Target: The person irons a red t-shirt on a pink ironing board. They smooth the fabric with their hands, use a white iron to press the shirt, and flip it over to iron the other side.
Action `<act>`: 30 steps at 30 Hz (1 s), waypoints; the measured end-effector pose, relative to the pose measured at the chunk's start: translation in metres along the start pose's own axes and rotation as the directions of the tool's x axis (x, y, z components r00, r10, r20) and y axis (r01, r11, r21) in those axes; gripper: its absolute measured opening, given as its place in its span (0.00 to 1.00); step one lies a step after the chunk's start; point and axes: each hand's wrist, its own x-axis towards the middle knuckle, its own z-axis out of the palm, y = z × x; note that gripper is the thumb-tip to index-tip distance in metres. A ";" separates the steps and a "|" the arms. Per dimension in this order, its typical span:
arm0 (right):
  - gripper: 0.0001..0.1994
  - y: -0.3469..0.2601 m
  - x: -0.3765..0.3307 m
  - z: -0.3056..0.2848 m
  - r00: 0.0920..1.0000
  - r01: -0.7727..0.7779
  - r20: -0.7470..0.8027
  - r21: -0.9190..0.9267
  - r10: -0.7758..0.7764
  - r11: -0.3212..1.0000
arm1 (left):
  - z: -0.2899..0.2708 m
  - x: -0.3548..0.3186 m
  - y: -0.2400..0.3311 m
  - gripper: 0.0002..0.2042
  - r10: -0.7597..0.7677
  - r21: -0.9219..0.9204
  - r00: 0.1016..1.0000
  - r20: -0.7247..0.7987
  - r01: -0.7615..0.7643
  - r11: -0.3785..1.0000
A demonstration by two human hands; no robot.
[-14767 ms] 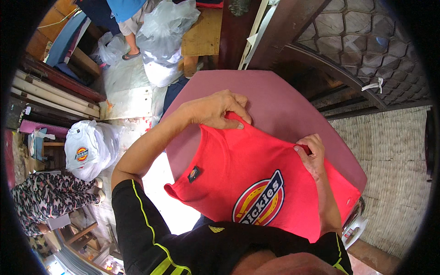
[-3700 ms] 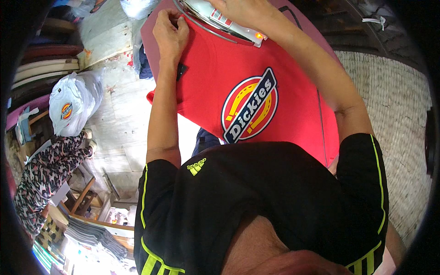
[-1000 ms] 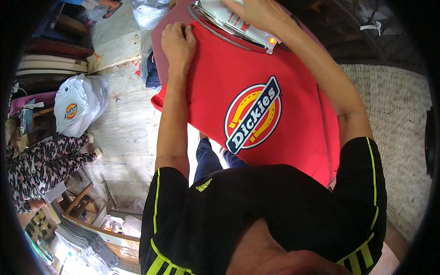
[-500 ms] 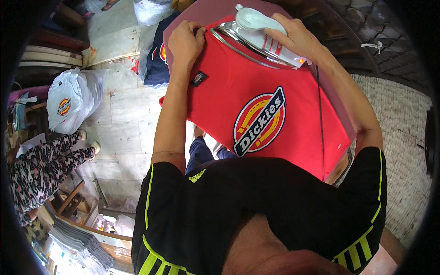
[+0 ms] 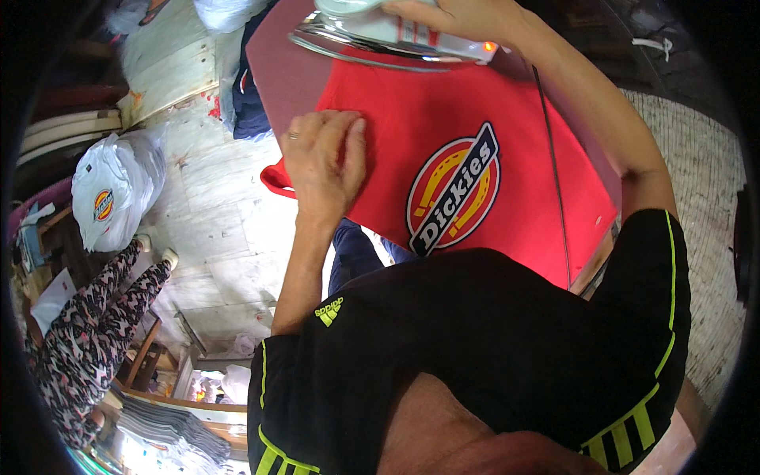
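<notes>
A red T-shirt [image 5: 380, 158] with a large round printed emblem lies spread over the mauve ironing board [image 5: 297, 55]. On its collar edge rests my left hand [image 5: 326, 158], closed, with fingers curled on the cloth and covering the neck label area. My right hand [image 5: 475, 17] grips a white steam iron [image 5: 372, 32] with a chrome-rimmed base and a lit orange light. The iron is over the far part of the shirt and is partly cut off by the frame's top edge. Its dark cord [image 5: 554, 174] runs down across the shirt.
Left of the board, dark folded clothing [image 5: 249, 99] hangs or lies low. A stack of white bagged shirts [image 5: 119, 190] stands on the tiled floor. A person in patterned trousers [image 5: 95, 332] is at the left, near a pile of grey garments [image 5: 170, 431].
My left hand has moved down and nearer along the shirt's collar side. The iron in my right hand sits further left and higher in view, as the whole view has shifted slightly.
</notes>
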 end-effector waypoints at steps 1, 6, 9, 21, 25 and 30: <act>0.18 -0.004 0.001 0.000 1.000 -0.002 -0.020 -0.029 0.002 1.000 | 0.006 -0.002 0.007 0.06 0.046 -0.043 0.999 0.027 -0.045 0.998; 0.18 -0.015 -0.004 0.003 0.998 0.046 0.046 0.026 -0.047 0.999 | 0.029 -0.027 0.016 0.09 0.083 -0.041 0.985 0.154 -0.078 0.996; 0.18 -0.017 -0.019 0.001 0.997 0.068 0.032 0.056 -0.070 0.996 | 0.034 -0.038 0.018 0.09 0.090 -0.027 0.979 0.185 -0.087 0.996; 0.25 0.007 -0.094 -0.022 0.960 -0.187 -0.209 0.012 0.185 0.982 | 0.085 -0.055 0.110 0.14 0.348 -0.103 0.889 0.297 -0.332 0.938; 0.23 0.004 -0.166 -0.059 0.848 -0.420 -0.249 0.224 0.468 0.880 | 0.150 -0.087 0.171 0.27 0.485 -0.213 0.774 0.407 -0.436 0.874; 0.20 -0.028 -0.268 -0.070 0.608 -0.611 -0.218 0.485 0.763 0.626 | 0.214 -0.138 0.232 0.28 0.643 -0.365 0.631 0.433 -0.530 0.766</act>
